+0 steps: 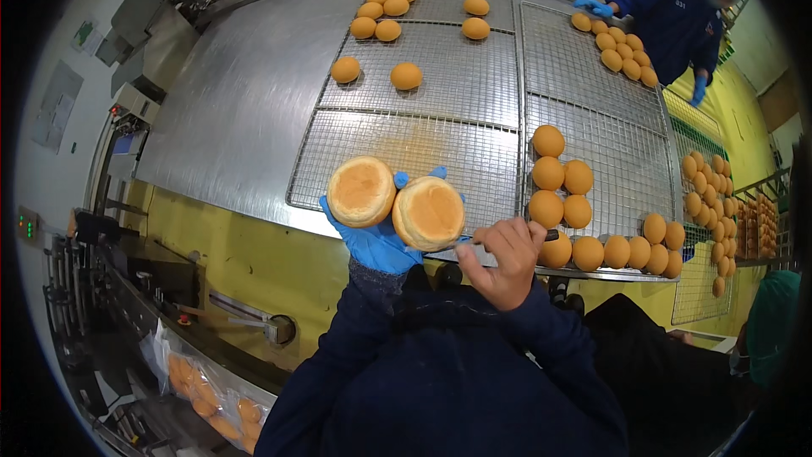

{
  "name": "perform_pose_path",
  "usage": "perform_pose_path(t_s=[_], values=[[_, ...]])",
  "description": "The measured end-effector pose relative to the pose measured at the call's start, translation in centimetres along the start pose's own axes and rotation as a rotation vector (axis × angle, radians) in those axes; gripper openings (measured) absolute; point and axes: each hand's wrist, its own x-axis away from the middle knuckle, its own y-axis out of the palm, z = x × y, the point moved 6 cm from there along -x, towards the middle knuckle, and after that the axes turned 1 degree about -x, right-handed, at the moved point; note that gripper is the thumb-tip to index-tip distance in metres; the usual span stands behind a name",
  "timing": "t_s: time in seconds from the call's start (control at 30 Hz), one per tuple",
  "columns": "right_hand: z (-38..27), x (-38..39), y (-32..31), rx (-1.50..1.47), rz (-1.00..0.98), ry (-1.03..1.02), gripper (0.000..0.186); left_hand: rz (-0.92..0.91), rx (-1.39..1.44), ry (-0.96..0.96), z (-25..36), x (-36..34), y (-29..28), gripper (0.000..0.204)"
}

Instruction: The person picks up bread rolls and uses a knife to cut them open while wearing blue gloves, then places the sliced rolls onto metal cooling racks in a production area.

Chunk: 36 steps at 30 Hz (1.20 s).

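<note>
The left hand [376, 245], in a blue glove, sits just below the middle of the frame with its fingers spread beneath and between two buns, cradling them; a blue fingertip shows between them and another above the right-hand one. The left-hand bun [361, 191] and the right-hand bun [429, 213] lie side by side near the center, flat browned faces turned up and pale sides showing. The right hand [507, 262], bare, is right beside them, thumb and fingers pinched round a slim tool [552, 235] whose dark end juts out to the right; its other end is near the right-hand bun, and whether they touch I cannot tell. Beyond the hands, wire racks [338, 131] cover much of a steel table [228, 85]. Loose buns [406, 76] are scattered over the racks at upper center, and an L-shaped group of buns [588, 253] stands right of center. At upper right, a co-worker [677, 17] in dark blue reaches a blue-gloved hand [595, 8] to a cluster of buns [623, 51]. More buns [709, 190] rest on a lower rack at the right. Clear bags of buns [203, 393] lie at lower left, and a green head covering [771, 305] shows at the right edge.
</note>
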Motion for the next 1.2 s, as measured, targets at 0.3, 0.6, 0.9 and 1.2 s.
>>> perform_pose_path(t_s=[0.3,0.6,0.9,1.2], values=[[0.9,-1.8,2.3,-0.06,-0.045,-0.118,0.022,0.029,-0.335,0.289,3.8,1.2,3.0,0.031],[-0.1,-3.1,6.3,-0.079,-0.11,-0.207,0.024,-0.083,-0.212,0.221,6.7,1.9,0.7,0.043],[0.3,-5.3,8.5,-0.048,-0.088,-0.21,0.028,-0.031,0.164,0.004,6.2,0.6,-0.5,0.077],[1.5,-6.3,7.9,0.071,-0.064,-0.154,0.027,-0.075,0.431,-0.029,5.8,-0.3,-0.8,0.079]])
